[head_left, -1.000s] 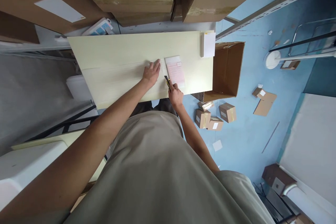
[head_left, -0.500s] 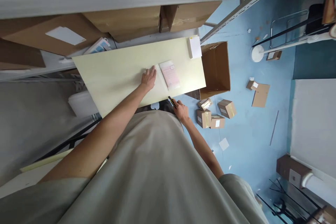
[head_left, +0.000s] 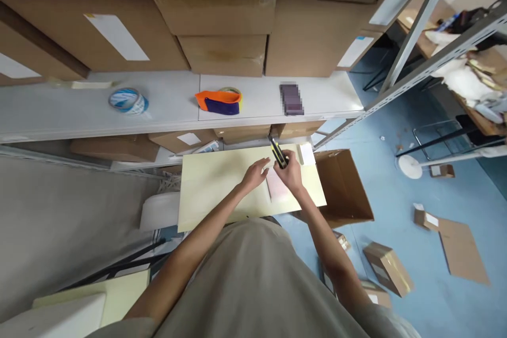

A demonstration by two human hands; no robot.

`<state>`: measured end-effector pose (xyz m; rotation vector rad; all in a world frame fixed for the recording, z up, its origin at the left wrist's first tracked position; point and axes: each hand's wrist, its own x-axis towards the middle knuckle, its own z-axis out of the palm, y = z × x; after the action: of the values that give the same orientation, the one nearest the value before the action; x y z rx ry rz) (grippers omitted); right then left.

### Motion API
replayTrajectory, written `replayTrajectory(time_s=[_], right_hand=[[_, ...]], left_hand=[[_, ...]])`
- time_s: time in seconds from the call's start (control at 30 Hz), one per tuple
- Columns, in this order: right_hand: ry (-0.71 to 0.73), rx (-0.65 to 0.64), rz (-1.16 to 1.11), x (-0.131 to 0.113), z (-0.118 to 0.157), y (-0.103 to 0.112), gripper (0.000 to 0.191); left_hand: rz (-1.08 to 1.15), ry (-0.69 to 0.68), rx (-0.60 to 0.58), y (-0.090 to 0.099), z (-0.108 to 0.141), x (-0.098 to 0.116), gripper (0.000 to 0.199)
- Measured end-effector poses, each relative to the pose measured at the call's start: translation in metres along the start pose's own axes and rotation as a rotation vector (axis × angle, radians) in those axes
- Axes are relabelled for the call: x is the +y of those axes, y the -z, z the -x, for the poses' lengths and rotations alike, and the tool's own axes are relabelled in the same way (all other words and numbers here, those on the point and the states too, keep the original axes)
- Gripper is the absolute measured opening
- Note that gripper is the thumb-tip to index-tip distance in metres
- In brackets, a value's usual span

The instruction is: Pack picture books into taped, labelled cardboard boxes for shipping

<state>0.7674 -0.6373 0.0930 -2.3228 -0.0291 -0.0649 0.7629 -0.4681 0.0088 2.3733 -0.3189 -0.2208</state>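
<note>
My right hand (head_left: 291,173) grips a utility knife (head_left: 279,153), black and yellow, its tip pointing up and away from me. It is over the pale yellow board (head_left: 209,185). My left hand (head_left: 253,177) is just left of the knife, fingers apart and holding nothing; whether it touches the board I cannot tell. Between and below the hands lies a flat packet (head_left: 277,188) with a pink sheet, partly covered by my right hand. A stack of white labels or cards (head_left: 306,154) rests at the board's far right corner.
Above the board runs a grey shelf (head_left: 170,119) bearing a tape roll (head_left: 129,101), an orange and purple object (head_left: 219,102), a blurred dark phone-like object (head_left: 292,99) and cardboard boxes (head_left: 225,53). An open carton (head_left: 343,190) stands right of the board. Small boxes (head_left: 388,268) lie on the floor.
My right hand has brought the knife from the board's near edge up over the packet. My left hand has shifted toward it. The view has tilted up, showing the shelf.
</note>
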Motion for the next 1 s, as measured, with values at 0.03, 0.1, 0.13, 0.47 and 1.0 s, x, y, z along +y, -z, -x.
replayTrajectory(time_s=[0.03,0.1,0.13,0.47,1.0], right_hand=[[0.068,0.036,0.003,-0.012,-0.025,0.003,0.049],[0.206,0.112,0.041,-0.038,-0.072,0.007,0.040],[0.241,0.133,0.072,-0.052,-0.094,0.008,0.040],[0.312,0.020,0.401,-0.102,-0.196,-0.020,0.029],[-0.214,-0.365,0.196,0.186,0.021,-0.074,0.027]], left_hand=[[0.019,-0.024,0.104,0.018,-0.013,0.011,0.052],[0.052,-0.068,0.299,0.056,-0.036,0.031,0.051],[0.067,-0.081,0.381,0.073,-0.044,0.039,0.051],[0.083,0.030,0.465,0.073,-0.019,0.038,0.044],[0.026,0.298,-0.341,-0.150,0.058,-0.035,0.072]])
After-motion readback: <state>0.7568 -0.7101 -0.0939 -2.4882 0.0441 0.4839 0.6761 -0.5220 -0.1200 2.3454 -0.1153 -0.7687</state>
